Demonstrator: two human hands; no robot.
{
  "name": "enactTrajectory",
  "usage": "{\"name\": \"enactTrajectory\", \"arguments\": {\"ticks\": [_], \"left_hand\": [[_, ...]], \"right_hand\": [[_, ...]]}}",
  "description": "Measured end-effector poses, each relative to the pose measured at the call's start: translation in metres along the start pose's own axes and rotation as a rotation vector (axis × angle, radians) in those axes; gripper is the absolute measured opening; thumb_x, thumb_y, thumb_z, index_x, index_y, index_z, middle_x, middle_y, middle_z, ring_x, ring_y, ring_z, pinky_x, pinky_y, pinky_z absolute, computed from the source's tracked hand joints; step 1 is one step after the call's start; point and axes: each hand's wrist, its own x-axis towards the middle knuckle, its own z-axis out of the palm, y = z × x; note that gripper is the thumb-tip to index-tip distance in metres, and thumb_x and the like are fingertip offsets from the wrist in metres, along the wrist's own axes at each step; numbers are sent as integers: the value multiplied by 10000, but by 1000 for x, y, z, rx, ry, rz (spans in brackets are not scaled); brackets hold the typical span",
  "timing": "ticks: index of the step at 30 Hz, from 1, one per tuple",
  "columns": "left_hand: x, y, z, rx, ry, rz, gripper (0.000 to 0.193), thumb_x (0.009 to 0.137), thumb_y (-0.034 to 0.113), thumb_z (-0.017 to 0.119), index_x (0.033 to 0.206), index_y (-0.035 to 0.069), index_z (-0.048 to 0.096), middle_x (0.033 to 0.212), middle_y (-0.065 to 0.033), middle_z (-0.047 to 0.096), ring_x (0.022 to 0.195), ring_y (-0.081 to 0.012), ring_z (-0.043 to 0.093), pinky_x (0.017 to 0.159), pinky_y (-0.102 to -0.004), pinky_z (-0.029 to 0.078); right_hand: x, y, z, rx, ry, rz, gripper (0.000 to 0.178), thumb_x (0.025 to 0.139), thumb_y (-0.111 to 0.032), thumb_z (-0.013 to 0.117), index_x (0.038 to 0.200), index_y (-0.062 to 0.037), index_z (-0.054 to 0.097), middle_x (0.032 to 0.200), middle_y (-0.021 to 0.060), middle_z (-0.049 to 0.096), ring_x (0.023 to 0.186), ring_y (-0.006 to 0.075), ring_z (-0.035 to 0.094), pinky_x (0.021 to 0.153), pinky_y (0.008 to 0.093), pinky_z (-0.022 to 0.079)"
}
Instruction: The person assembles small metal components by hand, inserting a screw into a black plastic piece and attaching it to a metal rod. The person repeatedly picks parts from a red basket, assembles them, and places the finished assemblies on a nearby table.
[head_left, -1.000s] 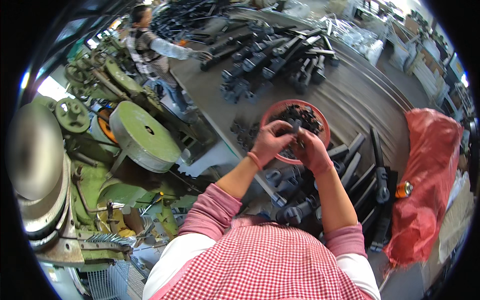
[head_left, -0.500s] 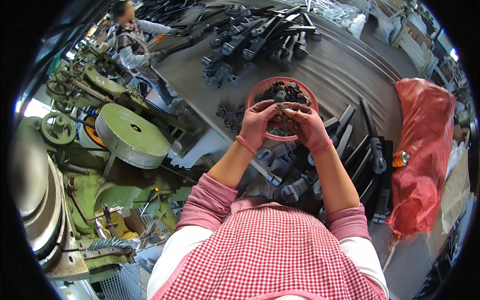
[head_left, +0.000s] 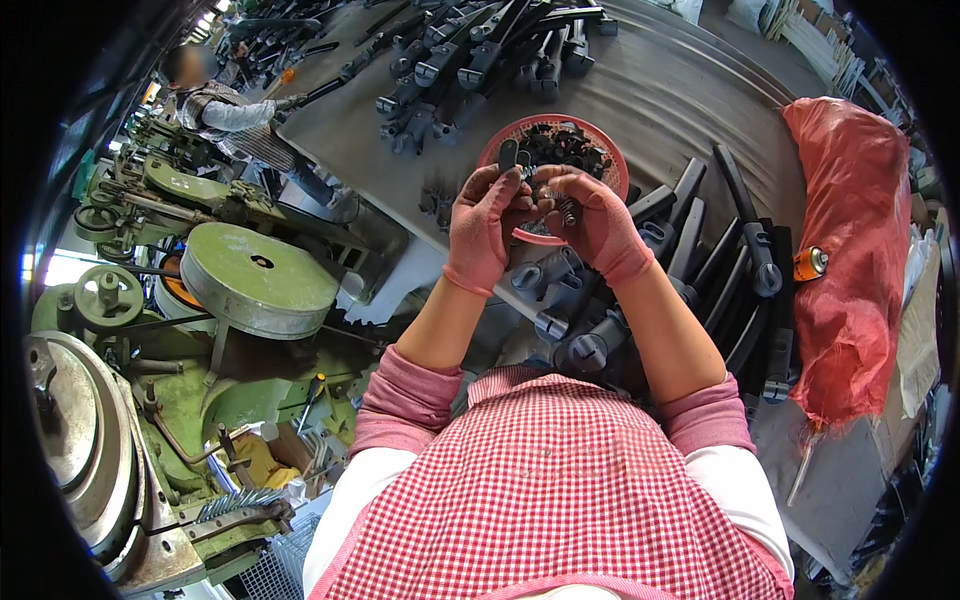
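1. Open surface of the worktop (head_left: 700, 110) shows between the basket and the red sack (head_left: 850, 260) lying toward the right edge; the left edge slants down toward the left wrist.
2. The left hand (head_left: 484, 228), gloved in pink, pinches a small dark part (head_left: 508, 154) upright between thumb and fingers, above the basket's near-left rim.
3. The right hand (head_left: 602, 228), gloved alike, is just beside it, fingers curled by a small coil spring (head_left: 568, 212); I cannot tell how firmly it grips.
4. The round red basket (head_left: 621, 160) holds a heap of small dark pieces (head_left: 575, 146).
5. Long black handles (head_left: 690, 235) lie near the right forearm; more bars (head_left: 490, 50) are piled toward the far edge.
6. An orange can (head_left: 810, 264) is against the sack.
7. Beyond the left edge are green machinery (head_left: 265, 262) and, farther off, a co-worker (head_left: 232, 116).
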Motion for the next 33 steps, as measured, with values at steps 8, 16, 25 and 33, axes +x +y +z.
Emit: {"name": "enactTrajectory", "arguments": {"ticks": [8,16,25,33], "left_hand": [[-18,9,-5,141,-59,-91,84,952,76,629,1011,35,586,842,-69,665,713,-159,672,634,-319,597],[-61,-4,-82,495,-177,-313,117,956,98,631,1025,24,572,866,-38,630,766,-108,630,658,-270,538],[-96,-56,-151,106,185,-565,336,1021,182,529,1320,33,486,999,-78,672,864,-180,681,757,-351,597],[-8,-43,-208,927,284,-144,179,982,65,556,1146,39,623,898,-10,642,726,-32,561,624,-206,482]], "right_hand": [[-4,19,24,-513,141,-215,157,932,-119,662,1028,3,683,828,8,649,709,49,593,606,209,501],[-23,75,-18,-683,156,38,139,904,-80,650,1003,16,669,751,-21,600,616,43,521,515,206,402],[-6,136,-57,-1496,-82,87,264,855,-162,641,1025,41,624,929,201,687,898,342,677,814,387,520],[123,207,-87,-2255,-395,342,225,867,-186,604,989,-29,711,1033,159,718,998,294,692,835,388,557]]}}
